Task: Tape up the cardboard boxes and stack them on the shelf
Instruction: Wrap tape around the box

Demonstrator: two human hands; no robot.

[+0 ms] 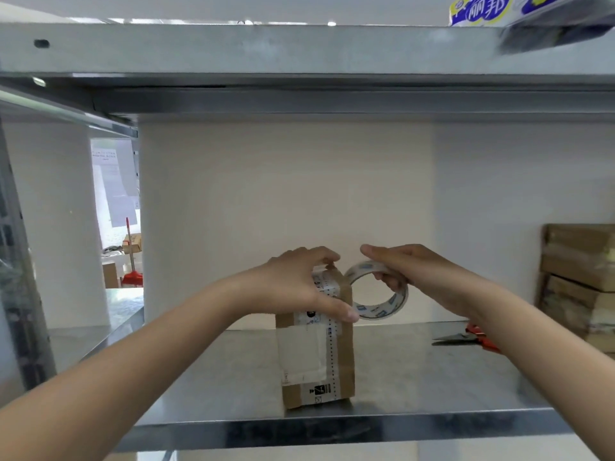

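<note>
The cardboard box [316, 354] stood on its end on the metal shelf [416, 377], close to the front edge. Its long axis was vertical and its broad face was turned toward the camera. The base sat slightly askew to the shelf edge.

On both sides of the box the shelf surface lay bare, more on the left. Behind it there was room up to the pale wall [283, 194].

The box was brown, with a white label on the front face. A strip of clear tape with small printed marks ran down this face from the top to near the bottom.

The left hand [299, 281] gripped the top of the box, fingers curled over the upper edge and the thumb pressed on the front face near the right side. The right hand [416, 271] held a tape roll [379, 311] just beside the top right corner of the box. Its fingers were hooked through the hole and the rest of the hand lay over the outer rim. If a tape strip joined the roll to the box, I cannot tell.

Further right, red-handled scissors [456, 337] lay on the shelf, partly hidden by the right forearm. A stack of cardboard boxes [579, 277] stood at the right end. Above, the upper shelf [299, 51] carried a blue, white and yellow package [482, 10].
</note>
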